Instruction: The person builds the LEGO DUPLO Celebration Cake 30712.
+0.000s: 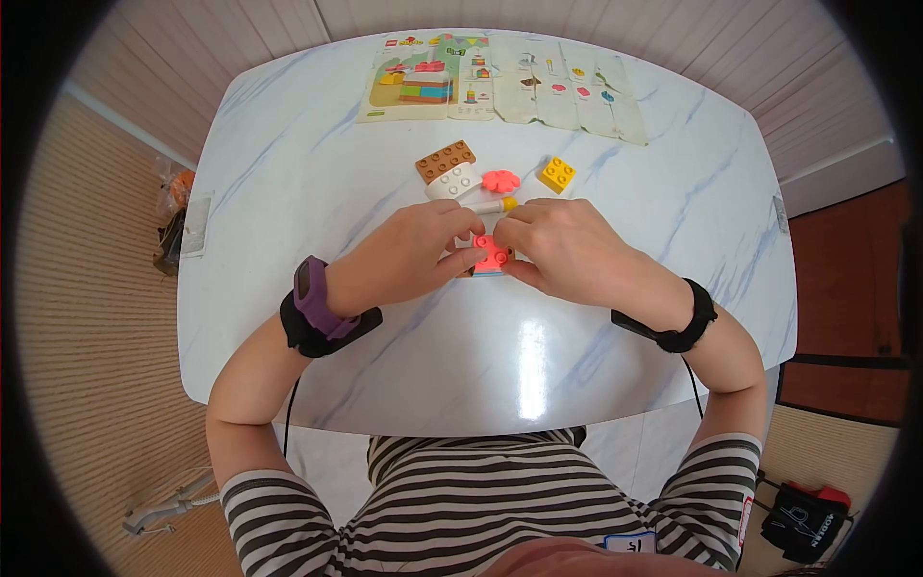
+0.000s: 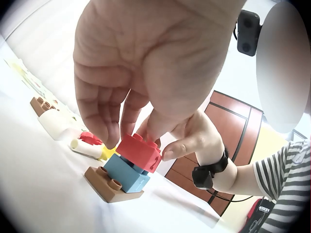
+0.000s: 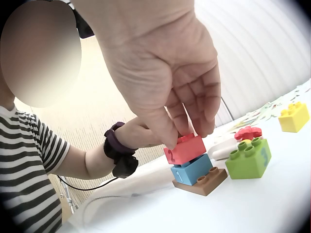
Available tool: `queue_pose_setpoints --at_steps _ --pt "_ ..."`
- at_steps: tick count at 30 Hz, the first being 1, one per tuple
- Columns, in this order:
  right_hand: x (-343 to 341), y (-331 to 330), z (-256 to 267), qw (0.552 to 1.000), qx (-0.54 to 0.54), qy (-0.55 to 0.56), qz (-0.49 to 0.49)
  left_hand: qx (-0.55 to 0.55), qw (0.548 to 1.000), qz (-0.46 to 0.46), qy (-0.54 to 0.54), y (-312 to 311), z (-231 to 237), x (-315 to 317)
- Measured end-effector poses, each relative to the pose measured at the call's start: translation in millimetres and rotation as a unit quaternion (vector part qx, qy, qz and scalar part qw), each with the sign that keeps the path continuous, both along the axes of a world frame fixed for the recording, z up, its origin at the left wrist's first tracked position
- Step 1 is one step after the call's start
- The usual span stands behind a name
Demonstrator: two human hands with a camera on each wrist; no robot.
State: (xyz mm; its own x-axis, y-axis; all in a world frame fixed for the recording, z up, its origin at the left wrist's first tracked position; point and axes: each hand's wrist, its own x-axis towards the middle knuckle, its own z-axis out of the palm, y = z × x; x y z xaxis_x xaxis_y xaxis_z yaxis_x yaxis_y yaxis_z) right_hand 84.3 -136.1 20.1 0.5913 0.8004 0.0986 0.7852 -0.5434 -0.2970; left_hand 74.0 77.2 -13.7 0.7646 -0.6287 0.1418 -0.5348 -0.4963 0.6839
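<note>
A red brick (image 1: 490, 252) is pinched by the fingertips of both my left hand (image 1: 409, 252) and my right hand (image 1: 569, 248). It sits slightly askew over a blue brick (image 2: 127, 174), whose studs show in the gap between them. The blue brick stands on a brown base plate (image 3: 206, 183), with two bare plate studs beside it. Close by the right hand is a green brick (image 3: 249, 159), hidden under that hand in the head view. Beyond the hands lies a white candle piece with a yellow tip (image 1: 492, 206).
Farther back are a brown brick (image 1: 445, 159), a white rounded brick (image 1: 454, 181), a pink flower-shaped piece (image 1: 501, 181) and a yellow brick (image 1: 557, 174). A creased instruction sheet (image 1: 423, 96) lies along the far table edge.
</note>
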Motion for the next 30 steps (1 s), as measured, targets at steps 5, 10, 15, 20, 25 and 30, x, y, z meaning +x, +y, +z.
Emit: queue_pose_setpoints --at_steps 5,10,15,20,25,30 --pt "0.1 -0.5 -1.7 1.0 0.005 -0.002 0.003 0.0 1.0 0.003 0.007 -1.4 -0.6 0.5" --pt "-0.2 -0.3 -2.4 1.0 0.009 -0.002 0.003 -0.001 1.0 0.005 0.018 -2.2 -0.1 0.3" --pt "-0.2 -0.2 -2.8 1.0 0.011 -0.004 0.005 -0.001 1.0 0.009 0.018 -2.8 -0.1 -0.1" --pt "-0.6 -0.2 -2.5 1.0 0.001 0.001 0.001 -0.003 0.999 0.012 0.029 -3.6 -0.2 0.1" --pt "-0.2 -0.5 -2.6 1.0 -0.007 0.002 0.0 -0.002 0.999 0.016 0.038 -4.5 1.8 0.0" --pt "-0.2 -0.5 -3.3 1.0 -0.01 0.003 -0.001 -0.002 0.999 0.018 0.043 -4.6 1.7 0.0"
